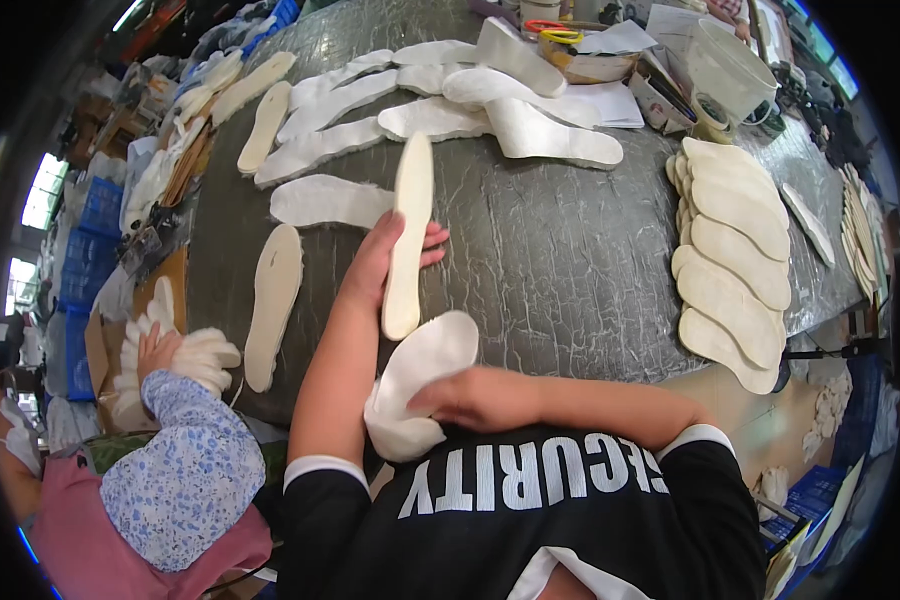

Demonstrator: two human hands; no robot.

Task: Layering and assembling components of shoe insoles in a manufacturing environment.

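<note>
My left hand (385,258) holds a long cream insole (408,235) on edge against the grey crinkled table (560,260). My right hand (465,397) grips a white fabric insole piece (417,380), bent over near my chest at the table's near edge.
A row of cream insoles (735,270) is stacked along the right. Several white insole pieces (440,110) and cream ones (273,300) lie spread over the far and left table. Scissors (553,32), a bowl and a clear tub (725,65) stand at the back. A co-worker's hand (158,352) in a flowered sleeve rests on white pieces at left.
</note>
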